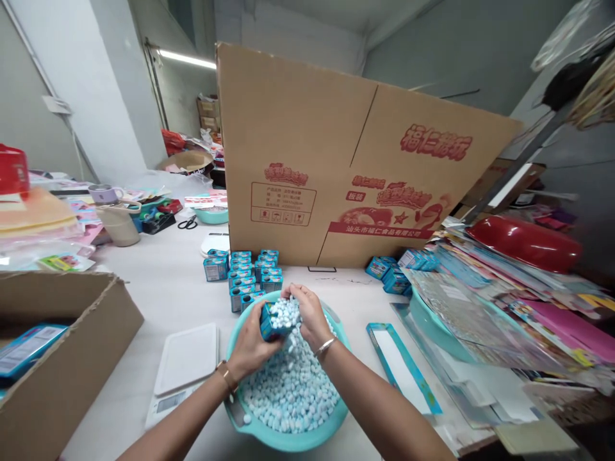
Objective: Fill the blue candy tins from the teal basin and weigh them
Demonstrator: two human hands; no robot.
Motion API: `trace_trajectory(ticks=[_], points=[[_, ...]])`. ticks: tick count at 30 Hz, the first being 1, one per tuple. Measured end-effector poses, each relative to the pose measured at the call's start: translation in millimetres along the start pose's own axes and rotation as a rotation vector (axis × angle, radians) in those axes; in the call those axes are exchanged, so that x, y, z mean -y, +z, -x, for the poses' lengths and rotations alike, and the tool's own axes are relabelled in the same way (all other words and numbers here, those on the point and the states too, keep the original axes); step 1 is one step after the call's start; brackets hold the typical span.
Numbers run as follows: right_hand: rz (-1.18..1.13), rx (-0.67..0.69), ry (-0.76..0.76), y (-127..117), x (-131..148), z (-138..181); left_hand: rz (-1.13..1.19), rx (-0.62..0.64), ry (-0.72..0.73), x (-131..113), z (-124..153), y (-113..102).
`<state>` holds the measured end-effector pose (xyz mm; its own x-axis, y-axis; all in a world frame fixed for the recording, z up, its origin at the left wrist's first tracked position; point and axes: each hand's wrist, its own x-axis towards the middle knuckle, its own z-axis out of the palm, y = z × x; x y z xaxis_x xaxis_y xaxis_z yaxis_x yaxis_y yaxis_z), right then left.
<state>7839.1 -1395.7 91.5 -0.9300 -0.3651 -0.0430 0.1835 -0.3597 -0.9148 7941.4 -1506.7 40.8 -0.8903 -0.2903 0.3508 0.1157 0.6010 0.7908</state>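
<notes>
My left hand [251, 342] is closed around a small blue carton [269, 323], tilted over a turquoise basin [283, 442]. Small pale blue and white candies [293, 394] fill much of the basin. At the carton's mouth my right hand [310, 314] is cupped around a handful of the candies [285, 312], some of which spill down. The carton's opening is mostly hidden by them. Just beyond the basin stand several blue cartons [241, 280] in rows, with dark openings on top of some.
A white digital scale [187, 358] lies left of the basin, beside an open cardboard box [77, 365]. A large printed carton [312, 128] rises behind. On the right are a flat blue-edged strip [403, 368], more blue cartons [396, 280] and stacked printed sheets [480, 314]. Scissors [187, 222] lie farther back.
</notes>
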Motion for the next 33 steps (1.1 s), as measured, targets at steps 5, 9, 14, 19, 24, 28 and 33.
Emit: trace_trajectory(ticks=[5,9,14,19,24,28,33], points=[[0.003,0.010,0.001,-2.0,-0.3,-3.0,0.032,0.024,0.008,-6.1,-4.6,-2.3],[0.024,0.001,-0.004,-5.6,0.3,-3.1,0.027,0.036,0.008,-5.6,-6.7,-0.6],[0.067,0.009,0.020,-5.7,5.7,1.1,0.065,0.026,0.008,-3.5,-8.5,4.4],[0.105,0.047,0.023,-4.2,11.1,3.0,0.091,0.046,0.008,-5.4,-9.5,4.7],[0.119,0.077,0.037,-5.0,11.2,5.0,0.101,0.057,0.062,-1.9,-7.3,2.9],[0.128,0.077,0.038,-6.2,10.4,7.5,0.115,0.064,0.049,0.4,-2.5,2.3],[0.156,0.088,0.038,-3.3,4.0,10.3,0.149,0.079,0.024,-2.1,1.4,4.0]])
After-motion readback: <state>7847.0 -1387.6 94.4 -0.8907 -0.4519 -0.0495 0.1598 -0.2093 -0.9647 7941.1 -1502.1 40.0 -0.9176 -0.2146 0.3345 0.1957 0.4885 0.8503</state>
